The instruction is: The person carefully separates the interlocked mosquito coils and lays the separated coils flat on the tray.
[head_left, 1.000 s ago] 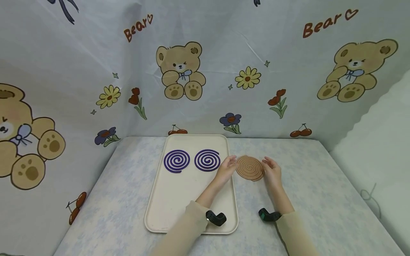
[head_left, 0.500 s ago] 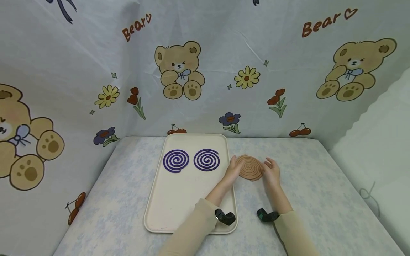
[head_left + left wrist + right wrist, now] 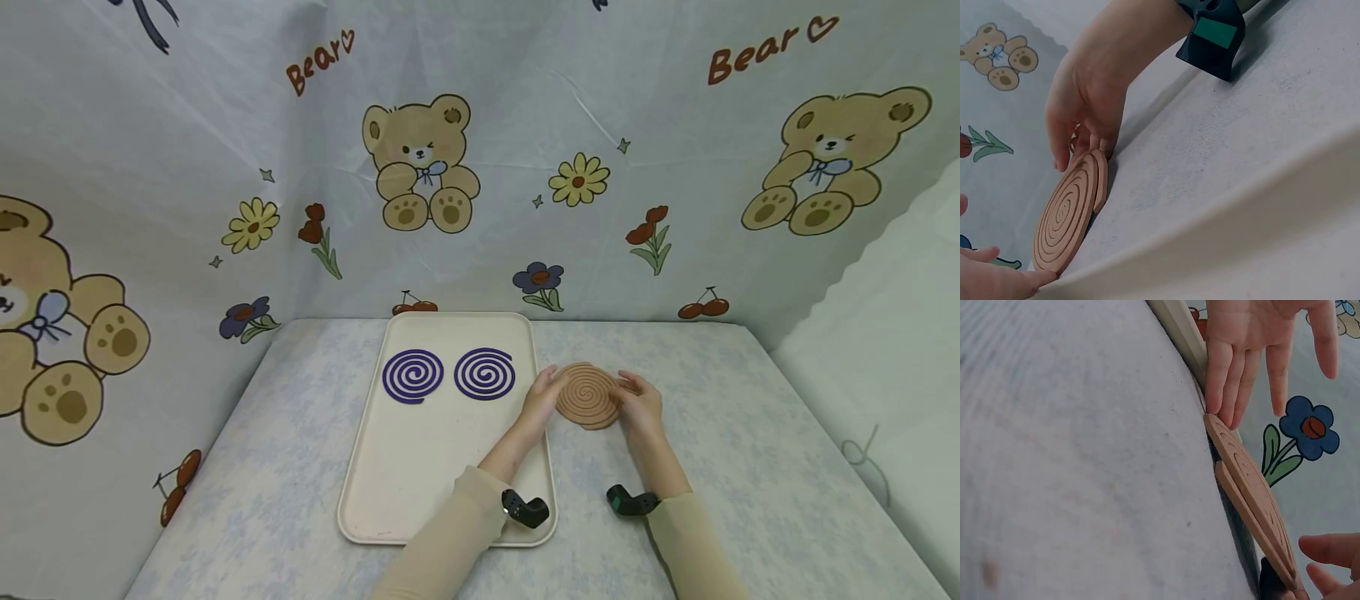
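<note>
Two hands bracket one stack of tan spiral coil discs, which lies on the pale blue mottled table just right of the cream rectangular tray. The left hand has straight fingers pressed against the stack's tray-side edge. The right hand has its fingertips on the opposite edge. Neither hand is curled round the stack; both are flat-fingered and touching it. In the wrist views, the stack shows as two discs, the upper one offset and tipped up from the lower one.

Step in hand, as judged: separating the paired discs at their rim. The next move calls for a fingertip worked into the gap between the discs, with even, light pressure. The thin spiral arms are likely brittle.

Beyond the stack, on the far part of the tray, lie two purple spiral coils: one near the stack, one further left.

Change from one second earlier: both hands have closed in on the stack's edges from a wider spacing, and the stack sits slightly nearer the person.
</note>
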Demonstrator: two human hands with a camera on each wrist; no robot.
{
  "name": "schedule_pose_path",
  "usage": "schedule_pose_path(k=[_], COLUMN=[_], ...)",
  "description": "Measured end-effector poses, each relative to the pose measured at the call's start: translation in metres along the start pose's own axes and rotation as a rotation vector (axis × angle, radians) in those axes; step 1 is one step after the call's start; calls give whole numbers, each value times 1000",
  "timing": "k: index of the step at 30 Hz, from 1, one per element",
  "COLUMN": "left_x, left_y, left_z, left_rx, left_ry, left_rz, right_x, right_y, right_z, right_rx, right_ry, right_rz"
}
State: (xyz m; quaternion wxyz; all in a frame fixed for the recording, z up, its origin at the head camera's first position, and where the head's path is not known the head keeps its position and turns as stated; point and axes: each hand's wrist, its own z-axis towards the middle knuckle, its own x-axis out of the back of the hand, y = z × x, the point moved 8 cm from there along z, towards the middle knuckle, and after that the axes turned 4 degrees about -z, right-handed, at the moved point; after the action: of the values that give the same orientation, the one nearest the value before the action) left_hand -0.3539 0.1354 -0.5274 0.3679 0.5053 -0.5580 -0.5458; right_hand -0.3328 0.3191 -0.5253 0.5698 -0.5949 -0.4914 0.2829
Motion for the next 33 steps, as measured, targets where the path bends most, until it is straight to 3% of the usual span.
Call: schedule_pose_path(k=[5, 9, 12, 16, 20, 23, 29, 33], left_x=[1, 7, 16, 27, 38, 53, 88, 112], left_y=[-3, -1, 10, 29, 41, 46, 58, 63], left_z=[0, -2, -6, -14, -23, -27, -38, -41], left_rx=[19, 18, -70, -243, -318, -305, -242, -219], left_ry=[-50, -50, -17, -9, -33, 2, 177, 245], left_rz=[-93, -163, -70, 92, 14, -84, -91, -117], right_x=[-8, -15, -19, -30, -47, -59, -81, -99], right_y=[1, -4, -12, -28, -46, -56, -65, -68], right_z=[-1, -4, -9, -21, -39, -52, -68, -75], right_rx=[-2, 10, -4, -20, -4, 1, -18, -38], right_ry=[-51, -106, -130, -186, -239, -263, -317, -368], right_rz=[16, 22, 129, 300, 377, 412, 454, 424])
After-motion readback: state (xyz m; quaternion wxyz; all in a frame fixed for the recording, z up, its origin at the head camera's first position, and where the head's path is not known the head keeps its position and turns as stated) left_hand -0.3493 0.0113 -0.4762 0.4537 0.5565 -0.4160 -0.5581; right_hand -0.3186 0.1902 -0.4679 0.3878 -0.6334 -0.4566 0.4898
